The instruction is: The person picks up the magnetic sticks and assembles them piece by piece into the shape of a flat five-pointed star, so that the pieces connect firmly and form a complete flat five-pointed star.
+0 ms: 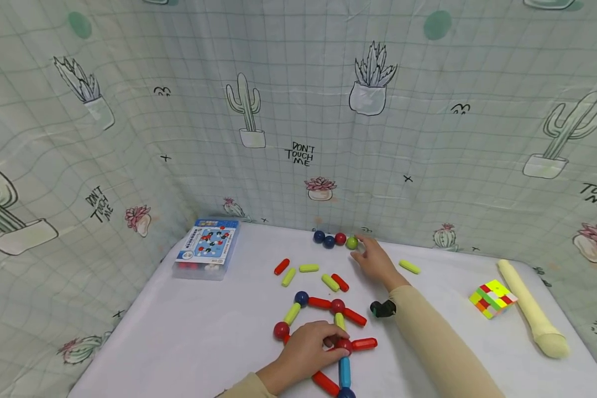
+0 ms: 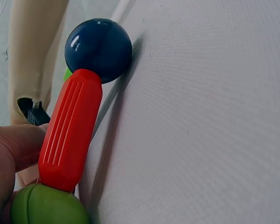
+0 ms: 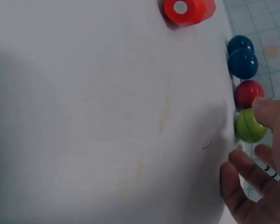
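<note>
My left hand (image 1: 308,345) pinches a red ball (image 1: 344,346) at a joint of a ball-and-stick frame on the table. Red, yellow-green and blue sticks meet at that ball. The left wrist view shows a red stick (image 2: 71,130) running from a green ball (image 2: 49,205) beside the fingers to a dark blue ball (image 2: 99,49). Part of the frame is hidden under the hand. At the table's back edge, my right hand (image 1: 376,264) reaches a green ball (image 1: 351,242). One fingertip overlaps this ball in the right wrist view; the other fingers are spread apart.
Beside the green ball stand a red ball (image 1: 340,239) and two dark blue balls (image 1: 329,242). Loose sticks (image 1: 309,268) lie mid-table, with one yellow-green stick (image 1: 409,266) farther right. A boxed set (image 1: 206,250) is back left; a puzzle cube (image 1: 493,298) and pale yellow club-shaped object (image 1: 532,309) are right.
</note>
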Available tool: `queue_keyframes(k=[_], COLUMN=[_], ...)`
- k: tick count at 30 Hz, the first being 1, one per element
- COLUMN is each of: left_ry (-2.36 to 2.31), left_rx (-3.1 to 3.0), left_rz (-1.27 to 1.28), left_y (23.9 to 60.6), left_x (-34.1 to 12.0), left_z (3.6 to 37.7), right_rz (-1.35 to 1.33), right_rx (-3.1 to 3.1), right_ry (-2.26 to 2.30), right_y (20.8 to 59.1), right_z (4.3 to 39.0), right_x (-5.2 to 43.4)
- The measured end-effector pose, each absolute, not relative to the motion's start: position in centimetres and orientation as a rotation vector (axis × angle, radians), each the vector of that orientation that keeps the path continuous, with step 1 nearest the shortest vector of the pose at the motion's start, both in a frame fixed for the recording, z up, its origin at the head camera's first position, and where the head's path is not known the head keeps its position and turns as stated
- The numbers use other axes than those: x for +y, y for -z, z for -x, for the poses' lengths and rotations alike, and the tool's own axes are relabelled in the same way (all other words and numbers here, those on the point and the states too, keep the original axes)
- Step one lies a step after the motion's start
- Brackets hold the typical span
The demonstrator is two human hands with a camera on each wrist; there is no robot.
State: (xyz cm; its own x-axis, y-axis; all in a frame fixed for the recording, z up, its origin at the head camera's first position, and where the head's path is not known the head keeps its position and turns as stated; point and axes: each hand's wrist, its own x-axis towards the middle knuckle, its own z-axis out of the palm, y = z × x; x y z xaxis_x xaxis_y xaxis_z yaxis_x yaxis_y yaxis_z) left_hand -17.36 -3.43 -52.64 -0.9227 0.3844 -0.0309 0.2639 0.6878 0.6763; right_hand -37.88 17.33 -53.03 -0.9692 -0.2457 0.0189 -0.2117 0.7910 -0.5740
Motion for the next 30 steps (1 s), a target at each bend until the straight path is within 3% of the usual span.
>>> queue_keyframes(k=[14,30], left_ry=[-1.036,-1.085], left_rx=[2.729,2.7], left_rz=[-0.535,-0.514], left_y=[52.7,52.6], left_x=[-3.4,-3.4], left_z=[17.5,17.4], right_rz=[0.474,0.555], right_rx=[2.983,2.93], right_ry=[0.672,0.689], right_y=[52.2,51.3], right_z=[37.9,30.1], right_x=[16.9,20.0])
